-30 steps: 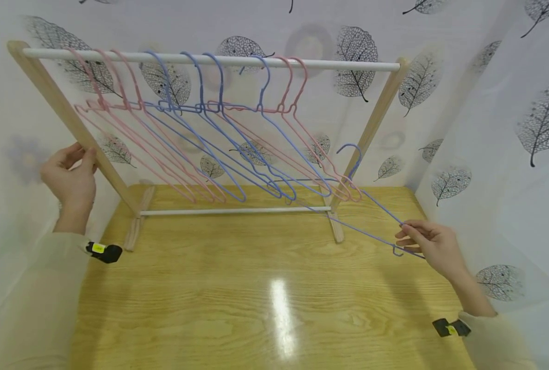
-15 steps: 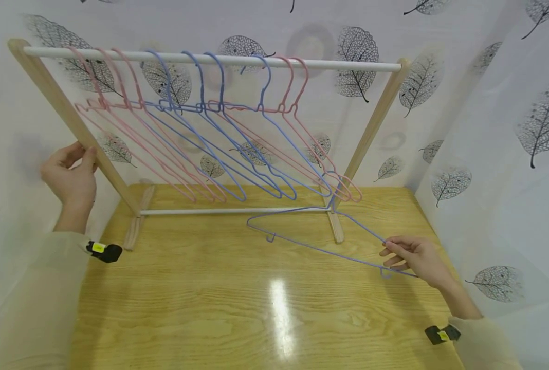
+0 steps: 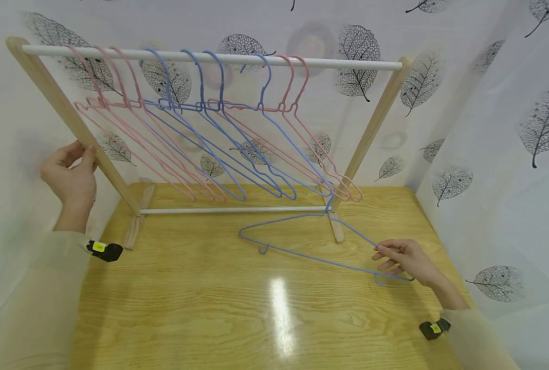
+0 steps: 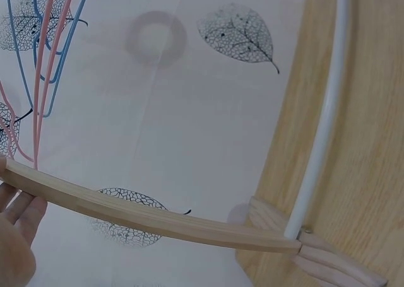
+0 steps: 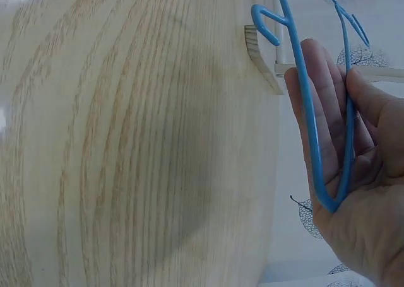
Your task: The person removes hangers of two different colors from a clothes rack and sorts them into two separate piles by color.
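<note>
A blue clothes hanger point(image 3: 323, 260) is tilted low in front of the rack's right side. My right hand point(image 3: 408, 259) pinches its sloping arm near the right end. In the right wrist view, the thumb presses the blue wire point(image 5: 305, 85) of that hanger against the fingers. The hook overlaps the base of the right post point(image 3: 371, 133) and is hard to make out. At the left, my left hand point(image 3: 73, 174) grips the rack's wooden left post point(image 3: 59, 105) between thumb and fingers. The left wrist view shows the fingers behind that post point(image 4: 158, 219).
Several pink hangers point(image 3: 131, 77) and blue hangers point(image 3: 221, 82) hang from the white top rail point(image 3: 348, 64). A white lower bar point(image 3: 233, 210) joins the rack's feet. The rack stands on a wood-grain table point(image 3: 200, 298), with leaf-patterned sheeting point(image 3: 501, 216) behind and at the sides.
My right hand has moved left and down with the blue hanger, whose hook has dropped from beside the right post to near its foot. The left hand keeps its grip in place.
</note>
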Demonstrator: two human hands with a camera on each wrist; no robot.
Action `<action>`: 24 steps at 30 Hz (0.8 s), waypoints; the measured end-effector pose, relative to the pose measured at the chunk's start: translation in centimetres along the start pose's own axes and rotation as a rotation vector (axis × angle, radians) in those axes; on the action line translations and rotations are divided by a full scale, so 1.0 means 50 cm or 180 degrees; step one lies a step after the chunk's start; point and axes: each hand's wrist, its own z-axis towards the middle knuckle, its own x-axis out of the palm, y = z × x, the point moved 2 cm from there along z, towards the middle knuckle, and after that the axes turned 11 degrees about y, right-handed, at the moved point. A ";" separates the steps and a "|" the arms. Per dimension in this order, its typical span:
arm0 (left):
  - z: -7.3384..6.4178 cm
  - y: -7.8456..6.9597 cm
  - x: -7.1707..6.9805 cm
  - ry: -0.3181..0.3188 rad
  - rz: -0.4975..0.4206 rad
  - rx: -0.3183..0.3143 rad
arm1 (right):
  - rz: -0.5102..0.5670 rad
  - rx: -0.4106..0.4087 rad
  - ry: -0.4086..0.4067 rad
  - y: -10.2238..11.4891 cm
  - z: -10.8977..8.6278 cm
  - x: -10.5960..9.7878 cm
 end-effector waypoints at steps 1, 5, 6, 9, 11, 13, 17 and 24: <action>0.000 0.000 0.000 0.0001 -0.0002 -0.0003 | -0.0009 0.0027 0.0030 -0.005 0.003 -0.001; 0.000 -0.001 0.000 0.0008 0.0111 0.0008 | -0.0009 0.0135 0.0130 -0.022 0.016 -0.007; 0.000 -0.001 0.000 0.0011 0.0135 -0.0002 | -0.0034 0.0160 0.0138 -0.025 0.019 -0.009; 0.000 0.000 0.000 0.0012 0.0190 -0.0039 | -0.0089 0.0217 0.0145 -0.032 0.029 -0.014; 0.000 0.001 0.000 0.0011 0.0250 -0.0056 | -0.0114 0.0253 0.0150 -0.038 0.035 -0.017; -0.001 0.002 -0.001 0.0007 0.0286 -0.0065 | -0.0105 0.0292 0.0136 -0.045 0.041 -0.020; -0.001 0.003 -0.001 0.0001 0.0253 -0.0072 | 0.0017 0.0361 0.0169 -0.062 0.050 -0.028; -0.008 -0.001 0.001 0.0003 0.0131 -0.0082 | 0.0348 0.0522 0.0086 -0.087 0.063 -0.040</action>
